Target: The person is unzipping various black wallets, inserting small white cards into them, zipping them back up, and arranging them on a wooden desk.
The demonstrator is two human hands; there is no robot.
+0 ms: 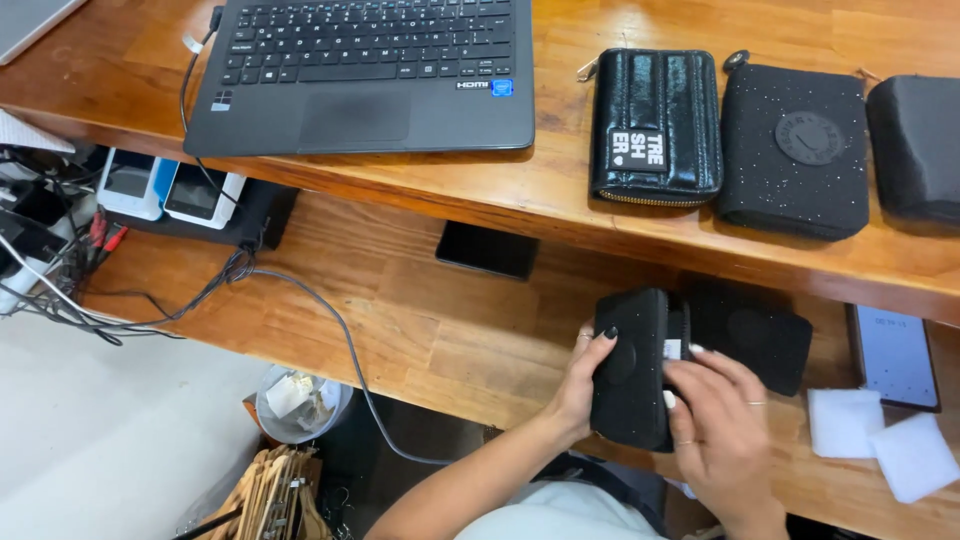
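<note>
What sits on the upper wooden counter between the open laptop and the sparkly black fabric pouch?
In the head view, a shiny black quilted zip wallet lies between the dark grey laptop and the speckled black fabric pouch.

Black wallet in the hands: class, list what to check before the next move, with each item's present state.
1. Left hand grips the black wallet: ok.
2. Right hand touches the wallet's open edge: ok.
3. White tag showing at the opening: ok.
4. Second wallet lies right behind the held one, very close: not ok.
5. Wallet's contents: cannot tell.
6. White pads lie apart from the hands: ok.
</note>
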